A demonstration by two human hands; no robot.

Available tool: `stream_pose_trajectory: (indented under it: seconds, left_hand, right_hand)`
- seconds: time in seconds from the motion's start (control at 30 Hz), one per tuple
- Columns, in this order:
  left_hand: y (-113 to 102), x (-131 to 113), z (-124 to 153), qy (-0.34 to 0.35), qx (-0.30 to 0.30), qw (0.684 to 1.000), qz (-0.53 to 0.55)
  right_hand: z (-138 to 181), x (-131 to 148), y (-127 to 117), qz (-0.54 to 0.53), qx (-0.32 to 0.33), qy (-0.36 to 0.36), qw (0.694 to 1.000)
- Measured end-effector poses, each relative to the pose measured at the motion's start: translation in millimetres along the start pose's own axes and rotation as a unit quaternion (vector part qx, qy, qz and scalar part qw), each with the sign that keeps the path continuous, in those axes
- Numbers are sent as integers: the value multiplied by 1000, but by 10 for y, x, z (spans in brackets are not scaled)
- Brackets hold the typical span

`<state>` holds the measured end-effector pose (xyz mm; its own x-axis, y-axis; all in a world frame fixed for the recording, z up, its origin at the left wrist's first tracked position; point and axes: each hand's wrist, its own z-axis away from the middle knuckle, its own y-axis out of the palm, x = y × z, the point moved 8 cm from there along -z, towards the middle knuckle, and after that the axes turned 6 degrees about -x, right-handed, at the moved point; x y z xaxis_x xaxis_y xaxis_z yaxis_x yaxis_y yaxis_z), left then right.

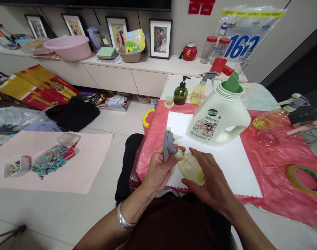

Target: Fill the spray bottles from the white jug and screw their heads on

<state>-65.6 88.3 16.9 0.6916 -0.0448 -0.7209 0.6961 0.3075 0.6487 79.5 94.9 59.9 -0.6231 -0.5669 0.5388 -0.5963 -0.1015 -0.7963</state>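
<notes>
A clear spray bottle (190,167) with a grey trigger head (170,145) is tilted between my two hands, close to my body. The fingers of my left hand (158,166) close round the trigger head near the bottle's neck. My right hand (210,180) is curved round the bottle's body, thumb below and fingers above. Just beyond them a large white detergent jug (213,118) stands upright on a white sheet (241,173). A green cap (232,82) sits tilted in the jug's mouth.
Behind the jug stand a green pump bottle (180,93) and another spray bottle (198,91), with a small cap (169,102) beside them. To the right are a tilted spray bottle (270,117) and a tape roll (290,175). Coloured beads (50,165) lie on the left table.
</notes>
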Motion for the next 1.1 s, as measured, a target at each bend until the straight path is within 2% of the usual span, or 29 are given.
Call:
stream_pose_trajectory:
  seconds: [0.37,0.5,0.8,1.1]
  left_hand:
    - [40,9,14,-9,24,999,34]
    - [23,48,22,-15,26,999,30]
    - [50,72,48,-29,28,998,46]
    - [52,83,46,-19,41,998,44]
  right_hand:
    - [-10,83,-92,7,-60,-29,998]
    - [-1,67,-62,-9,-56,-29,998]
    - [54,-57,-69,-82,-39,27,996]
    - [65,-66,-4,-88,-44,32,995]
